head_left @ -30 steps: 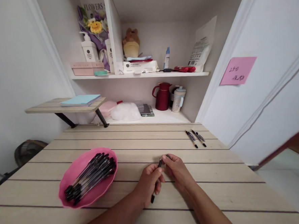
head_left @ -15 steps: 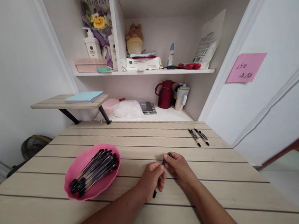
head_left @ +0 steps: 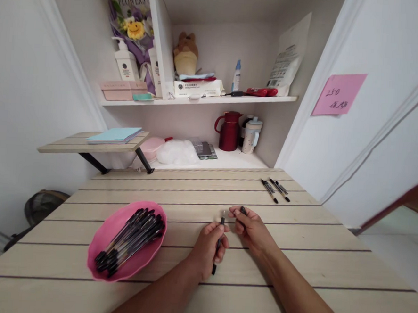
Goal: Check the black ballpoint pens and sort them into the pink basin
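My left hand (head_left: 208, 248) is closed round the barrel of a black pen (head_left: 218, 244). The pen stands tilted, with its clear, narrow end pointing away from me. Just right of that end, my right hand (head_left: 252, 230) is closed on a black pen cap (head_left: 243, 210). Its thumb and forefinger are pinched together close to the pen's end; whether they hold a small part as well I cannot tell. To the left, a pink bowl (head_left: 94, 267) with a wavy rim holds many black-capped pens (head_left: 133, 239), lying in a bundle.
Several pens or pen parts (head_left: 275, 191) lie at the table's far right. A small raised shelf (head_left: 64, 143) bears blue paper (head_left: 114, 134) at the back left. Behind the table, the cabinet holds a red jug (head_left: 229, 132), a cup (head_left: 251, 136) and a white plastic bag (head_left: 177, 152).
My right hand has drawn away from the pen's far end with the black cap, uncovering the clear tip. My left hand keeps its hold on the barrel. The view has shifted slightly.
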`<state>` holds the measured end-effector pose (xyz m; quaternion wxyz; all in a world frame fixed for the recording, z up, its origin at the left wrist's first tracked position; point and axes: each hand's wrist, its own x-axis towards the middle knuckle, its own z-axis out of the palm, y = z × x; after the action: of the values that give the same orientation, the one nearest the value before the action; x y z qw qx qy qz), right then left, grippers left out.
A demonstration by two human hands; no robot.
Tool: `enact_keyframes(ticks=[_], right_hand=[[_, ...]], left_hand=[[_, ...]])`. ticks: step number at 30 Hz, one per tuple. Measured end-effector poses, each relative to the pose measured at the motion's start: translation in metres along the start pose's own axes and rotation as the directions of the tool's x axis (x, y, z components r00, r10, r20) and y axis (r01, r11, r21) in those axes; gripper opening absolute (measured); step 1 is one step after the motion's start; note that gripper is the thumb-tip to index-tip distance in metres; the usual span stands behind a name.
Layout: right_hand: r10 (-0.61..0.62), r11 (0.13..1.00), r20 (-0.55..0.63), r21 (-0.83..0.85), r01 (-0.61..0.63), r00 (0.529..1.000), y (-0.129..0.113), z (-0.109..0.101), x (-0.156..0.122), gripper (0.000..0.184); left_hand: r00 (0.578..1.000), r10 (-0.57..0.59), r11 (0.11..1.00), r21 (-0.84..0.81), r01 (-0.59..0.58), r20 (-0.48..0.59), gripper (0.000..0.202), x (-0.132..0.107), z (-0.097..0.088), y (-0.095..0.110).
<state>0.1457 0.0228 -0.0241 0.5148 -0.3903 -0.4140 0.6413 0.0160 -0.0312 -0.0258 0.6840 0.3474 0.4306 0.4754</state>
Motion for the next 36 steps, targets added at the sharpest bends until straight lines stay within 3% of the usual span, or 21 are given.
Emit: enact_keyframes(ticks=[2,4,7,9,12,14,17,19,21,23,25,27,29,32,34,36], right_hand=[[-0.023,0.977,0.021,-0.210,0.027,1.000,0.002,0.001,0.000,0.023],[-0.097,0.889,0.094,-0.439,0.129,0.991,0.003,0.003,-0.002,0.019],[-0.220,0.630,0.234,-0.708,0.321,0.947,0.004,0.006,-0.006,0.019],[-0.229,0.407,0.288,-0.839,0.360,0.930,0.004,0.007,-0.008,0.019],[-0.194,0.114,0.277,-0.946,0.302,0.941,0.006,0.007,-0.010,0.018],[-0.204,-0.019,0.220,-0.975,0.221,0.954,0.007,0.006,-0.009,0.018],[-0.264,-0.139,0.156,-0.983,0.122,0.952,0.007,0.005,-0.007,0.018],[-0.307,-0.165,0.133,-0.983,0.085,0.942,0.007,0.005,-0.004,0.015],[-0.343,-0.117,0.103,-0.991,0.067,0.934,0.007,0.006,0.000,0.013],[-0.366,0.047,0.081,-0.993,0.106,0.927,0.008,0.006,0.005,0.012],[-0.381,0.359,0.052,-0.912,0.199,0.923,0.006,0.006,0.011,0.012],[-0.389,0.695,-0.029,-0.666,0.272,0.921,0.003,0.003,0.016,0.013],[-0.361,0.885,-0.166,-0.370,0.281,0.918,-0.003,-0.004,0.019,0.017],[-0.261,0.956,-0.272,-0.204,0.209,0.926,-0.012,-0.020,0.021,0.021],[-0.224,0.938,-0.217,-0.314,0.149,0.950,-0.015,-0.031,0.021,0.022],[-0.240,0.834,-0.102,-0.530,0.152,0.965,-0.015,-0.038,0.022,0.018]], left_hand=[[0.999,0.025,1.000,-0.010,-0.026,-0.048,0.033,0.001,-0.001,0.001],[0.992,0.071,0.997,-0.013,-0.073,-0.104,0.032,0.002,-0.001,0.001],[0.976,0.131,0.991,0.010,-0.132,-0.176,0.032,0.003,0.000,0.002],[0.968,0.146,0.989,0.036,-0.141,-0.205,0.031,0.003,0.001,0.003],[0.964,0.150,0.988,0.061,-0.140,-0.218,0.030,0.003,0.001,0.003],[0.967,0.149,0.988,0.067,-0.138,-0.206,0.030,0.003,0.001,0.003],[0.972,0.138,0.989,0.073,-0.126,-0.188,0.030,0.004,0.000,0.003],[0.976,0.126,0.990,0.078,-0.113,-0.179,0.028,0.005,0.000,0.003],[0.978,0.120,0.991,0.081,-0.108,-0.168,0.027,0.005,0.000,0.003],[0.981,0.119,0.991,0.082,-0.108,-0.155,0.026,0.006,0.000,0.003],[0.981,0.121,0.991,0.084,-0.109,-0.152,0.025,0.005,0.000,0.003],[0.981,0.120,0.991,0.081,-0.108,-0.156,0.024,0.005,0.000,0.004],[0.980,0.122,0.991,0.081,-0.110,-0.157,0.024,0.004,0.001,0.004],[0.978,0.133,0.989,0.085,-0.120,-0.159,0.024,0.003,0.001,0.004],[0.978,0.127,0.990,0.079,-0.115,-0.167,0.025,0.003,0.001,0.004],[0.979,0.113,0.993,0.066,-0.103,-0.172,0.026,0.004,0.000,0.003]])
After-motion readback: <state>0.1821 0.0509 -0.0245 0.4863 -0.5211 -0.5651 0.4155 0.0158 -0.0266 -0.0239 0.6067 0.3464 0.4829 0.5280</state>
